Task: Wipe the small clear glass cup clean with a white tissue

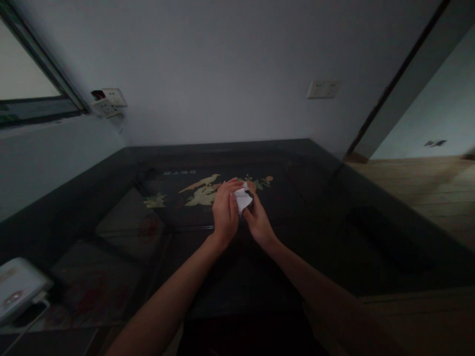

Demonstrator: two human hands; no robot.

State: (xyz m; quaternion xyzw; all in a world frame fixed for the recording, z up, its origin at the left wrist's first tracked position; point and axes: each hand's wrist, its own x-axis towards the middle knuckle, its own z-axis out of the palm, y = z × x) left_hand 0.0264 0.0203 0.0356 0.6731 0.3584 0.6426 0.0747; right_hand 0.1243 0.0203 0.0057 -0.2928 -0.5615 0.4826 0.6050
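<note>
While both hands pinch it, paper [243, 199]: small, white, creased; held just right of the bird inlay [202, 184].
Left hand [225, 213]: fingers curled over its left edge.
Right hand [259, 222]: pinching its right side from beneath.
Table [334, 207]: dark, glossy, flat, bearing the pale inlay.

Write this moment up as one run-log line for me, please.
left hand: grips white paper | right hand: grips it too | below: dark table, bird inlay | near left: white device

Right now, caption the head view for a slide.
Left hand and right hand pinch a white paper over a dark bird-painted table.
</note>
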